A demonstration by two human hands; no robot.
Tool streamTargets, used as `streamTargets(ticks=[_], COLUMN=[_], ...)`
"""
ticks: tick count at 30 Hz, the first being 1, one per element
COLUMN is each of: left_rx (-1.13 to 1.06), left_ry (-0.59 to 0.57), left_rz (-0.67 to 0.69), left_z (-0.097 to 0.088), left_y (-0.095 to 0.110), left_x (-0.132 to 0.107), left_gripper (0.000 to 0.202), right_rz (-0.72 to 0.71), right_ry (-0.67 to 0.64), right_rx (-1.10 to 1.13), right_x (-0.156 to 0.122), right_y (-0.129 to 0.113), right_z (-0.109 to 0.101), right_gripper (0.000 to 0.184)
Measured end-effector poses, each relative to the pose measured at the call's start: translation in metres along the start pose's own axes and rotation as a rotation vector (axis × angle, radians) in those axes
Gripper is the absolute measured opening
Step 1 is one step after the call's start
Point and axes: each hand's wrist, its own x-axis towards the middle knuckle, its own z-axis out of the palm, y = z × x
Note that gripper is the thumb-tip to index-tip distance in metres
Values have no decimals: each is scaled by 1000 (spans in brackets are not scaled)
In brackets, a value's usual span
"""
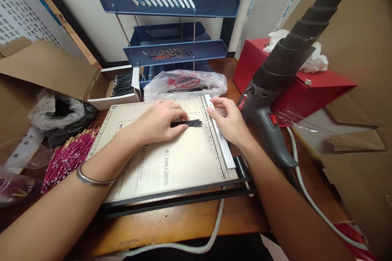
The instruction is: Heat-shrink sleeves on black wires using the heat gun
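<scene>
A beige paper cutter board [171, 163] with printed grid lines lies in front of me. A small bundle of thin black tubes [190, 123] rests on it, ends pointing right toward the white ruler strip [222, 140] at the board's right edge. My left hand [159, 121] lies over the bundle's left end, fingers curled down and pressing it flat. My right hand [229, 120] rests on the ruler strip, fingers bent, thumb and forefinger near the strip's far end.
A black heat gun [281, 73] stands right of the board, its grey cable [309, 200] trailing forward. Behind it sits a red box [294, 85]. Magenta wires [69, 157] lie left; a white box of black tubes [122, 85], a plastic bag [183, 83] and blue trays [174, 51] sit behind.
</scene>
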Motion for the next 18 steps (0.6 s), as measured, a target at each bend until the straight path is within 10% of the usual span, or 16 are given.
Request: streamTargets(ticks=[10, 18], left_rx=[438, 215], left_ry=[-375, -333], left_rz=[-10, -224], left_z=[-33, -58], left_y=[48, 3], left_x=[26, -9], left_gripper=[29, 22], right_rz=[12, 87], right_ry=[-27, 14], right_rx=[388, 556], right_x=[11, 18], right_y=[28, 38], right_z=[15, 21], right_gripper=[71, 66])
